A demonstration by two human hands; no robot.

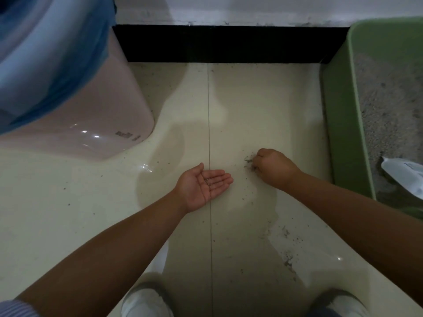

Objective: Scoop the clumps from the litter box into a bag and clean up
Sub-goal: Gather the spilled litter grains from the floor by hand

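The litter box [375, 106] sits at right against the wall, scooping seemingly done, while the cleanup remains: the right hand [273, 169] pinches spilled litter [248, 160] off the floor [251, 106] beside the flat, upturned left hand [203, 185] cradling grains.

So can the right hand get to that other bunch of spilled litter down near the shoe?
Probably yes. The right hand is busy at one litter patch, but the scattered litter nearer the right shoe lies on bare floor, beside that arm, with nothing over it.
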